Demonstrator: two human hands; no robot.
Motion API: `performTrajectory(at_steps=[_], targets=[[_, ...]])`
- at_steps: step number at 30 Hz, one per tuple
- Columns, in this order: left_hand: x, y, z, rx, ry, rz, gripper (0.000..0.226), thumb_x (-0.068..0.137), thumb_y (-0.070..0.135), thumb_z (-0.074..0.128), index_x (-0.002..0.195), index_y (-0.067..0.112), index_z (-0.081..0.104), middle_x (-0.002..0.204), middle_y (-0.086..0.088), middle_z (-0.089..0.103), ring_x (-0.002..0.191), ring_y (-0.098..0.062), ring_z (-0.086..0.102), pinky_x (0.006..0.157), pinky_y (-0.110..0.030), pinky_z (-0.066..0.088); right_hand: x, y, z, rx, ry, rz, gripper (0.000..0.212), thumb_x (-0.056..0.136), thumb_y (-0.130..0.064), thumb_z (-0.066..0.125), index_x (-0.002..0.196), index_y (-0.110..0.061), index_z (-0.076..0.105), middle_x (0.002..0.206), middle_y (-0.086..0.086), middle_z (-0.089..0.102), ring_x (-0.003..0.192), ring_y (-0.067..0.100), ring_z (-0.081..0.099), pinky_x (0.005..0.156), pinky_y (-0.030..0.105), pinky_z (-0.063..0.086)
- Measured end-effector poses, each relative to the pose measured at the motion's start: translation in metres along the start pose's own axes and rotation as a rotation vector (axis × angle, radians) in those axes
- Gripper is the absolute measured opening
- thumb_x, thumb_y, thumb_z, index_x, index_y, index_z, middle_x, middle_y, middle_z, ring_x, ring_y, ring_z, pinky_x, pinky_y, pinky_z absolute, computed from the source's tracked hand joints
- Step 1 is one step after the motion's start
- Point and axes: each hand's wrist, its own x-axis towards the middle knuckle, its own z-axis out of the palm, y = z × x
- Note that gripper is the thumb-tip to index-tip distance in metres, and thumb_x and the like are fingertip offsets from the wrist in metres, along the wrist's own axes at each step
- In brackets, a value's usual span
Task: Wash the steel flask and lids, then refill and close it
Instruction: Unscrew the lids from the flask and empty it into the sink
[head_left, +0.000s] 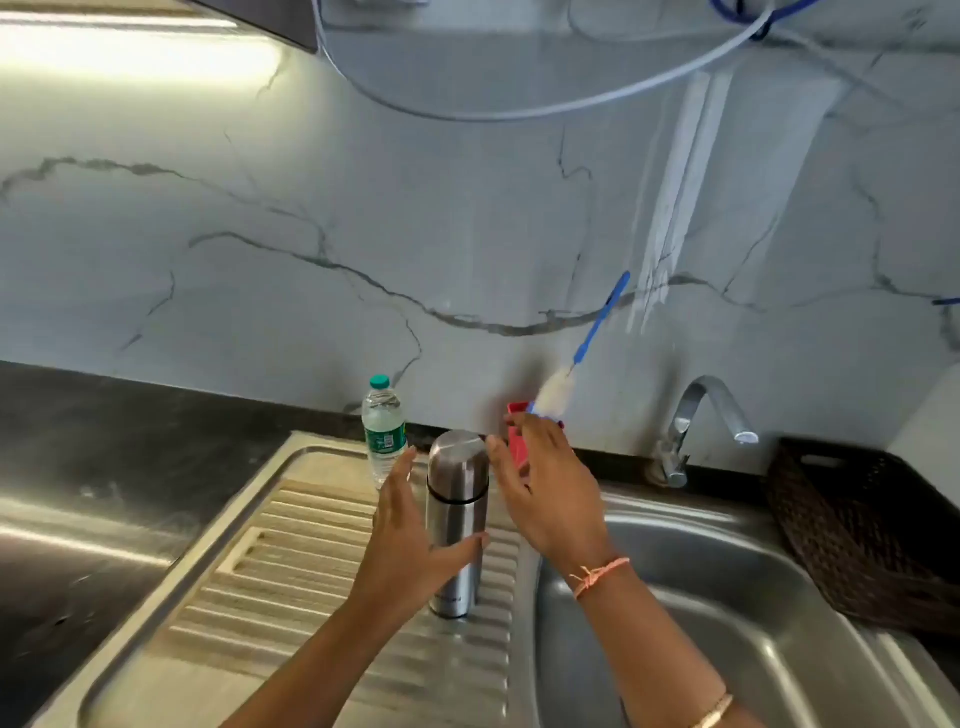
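Observation:
A steel flask (457, 499) stands upright with its cap on, on the ribbed draining board (291, 566) of the sink. My left hand (410, 551) is spread at the flask's left side, thumb across its lower body, fingers apart. My right hand (545, 488) hovers open just right of the flask's cap, not touching it. A clear plastic water bottle (383, 426) with a green cap stands behind the flask to the left.
A bottle brush (587, 348) with a blue handle leans on the marble wall, its head in a red holder (518, 441). The sink basin (727, 597) lies to the right under a steel tap (701, 421). A dark woven basket (857, 530) sits at far right.

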Motion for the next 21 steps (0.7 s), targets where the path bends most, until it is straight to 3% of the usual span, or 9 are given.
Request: performTrajectory(at_steps=[4, 7, 9, 10, 13, 16, 18, 21], targets=[[0.012, -0.004, 0.005, -0.164, -0.05, -0.156, 0.122, 0.058, 0.037, 0.088, 0.149, 0.027, 0.006, 0.151, 0.0, 0.032, 0.138, -0.019, 0.033, 0.108, -0.037, 0.035, 0.019, -0.014, 0.012, -0.259, -0.137, 0.019, 0.058, 0.09, -0.066, 0.033, 0.125, -0.022, 0.044, 0.123, 0.0, 0.052, 0.102, 0.021, 0.058, 0.071, 0.032, 0.045], [0.023, -0.006, 0.011, -0.259, -0.084, -0.195, 0.101, 0.061, 0.023, 0.088, 0.139, 0.025, 0.025, 0.121, 0.013, 0.055, 0.113, -0.008, 0.052, 0.086, -0.013, 0.044, 0.027, -0.025, 0.026, -0.381, -0.216, 0.003, 0.065, 0.087, -0.071, 0.033, 0.123, -0.018, 0.043, 0.117, 0.006, 0.054, 0.097, 0.025, 0.06, 0.064, 0.03, 0.039], [0.027, -0.004, 0.013, -0.225, -0.085, -0.157, 0.076, 0.071, 0.011, 0.082, 0.129, 0.023, 0.035, 0.1, 0.02, 0.055, 0.092, 0.001, 0.056, 0.065, -0.002, 0.042, 0.031, -0.03, 0.034, -0.451, -0.22, -0.01, 0.068, 0.087, -0.071, 0.034, 0.127, -0.016, 0.041, 0.118, 0.008, 0.053, 0.097, 0.027, 0.06, 0.063, 0.03, 0.038], [0.03, -0.005, 0.015, -0.2, -0.08, -0.146, 0.07, 0.075, 0.007, 0.077, 0.131, 0.021, 0.037, 0.101, 0.017, 0.056, 0.087, 0.002, 0.055, 0.064, -0.003, 0.042, 0.032, -0.031, 0.039, -0.482, -0.227, -0.012, 0.068, 0.088, -0.07, 0.034, 0.128, -0.016, 0.039, 0.119, 0.009, 0.052, 0.098, 0.027, 0.06, 0.063, 0.029, 0.037], [0.036, -0.007, 0.018, -0.163, -0.058, -0.162, 0.063, 0.081, 0.002, 0.069, 0.137, 0.011, 0.043, 0.123, -0.002, 0.058, 0.096, -0.006, 0.053, 0.08, -0.019, 0.046, 0.035, -0.032, 0.048, -0.511, -0.211, -0.005, 0.061, 0.091, -0.065, 0.035, 0.129, -0.016, 0.037, 0.119, 0.011, 0.049, 0.096, 0.028, 0.061, 0.061, 0.028, 0.035], [0.042, -0.006, 0.018, -0.041, -0.075, -0.143, 0.055, 0.081, 0.019, 0.071, 0.13, 0.016, 0.045, 0.101, 0.004, 0.062, 0.082, -0.007, 0.054, 0.062, -0.011, 0.04, 0.038, -0.025, 0.05, -0.479, -0.17, -0.087, 0.053, 0.092, -0.059, 0.037, 0.127, -0.019, 0.041, 0.117, 0.009, 0.051, 0.091, 0.027, 0.06, 0.058, 0.027, 0.033], [0.045, -0.007, 0.019, 0.01, -0.07, -0.13, 0.054, 0.079, 0.029, 0.07, 0.125, 0.018, 0.044, 0.081, 0.017, 0.049, 0.068, 0.001, 0.045, 0.048, -0.008, 0.034, 0.039, -0.019, 0.05, -0.454, -0.128, -0.157, 0.049, 0.09, -0.059, 0.042, 0.119, -0.02, 0.049, 0.109, 0.005, 0.056, 0.082, 0.024, 0.061, 0.052, 0.024, 0.028], [0.047, -0.01, 0.022, 0.043, -0.076, -0.136, 0.054, 0.075, 0.036, 0.072, 0.119, 0.024, 0.044, 0.073, 0.022, 0.04, 0.064, 0.001, 0.04, 0.049, -0.006, 0.027, 0.042, -0.013, 0.055, -0.463, -0.053, -0.198, 0.043, 0.077, -0.062, 0.055, 0.09, -0.022, 0.063, 0.076, -0.003, 0.06, 0.051, 0.015, 0.055, 0.046, 0.013, 0.007]])
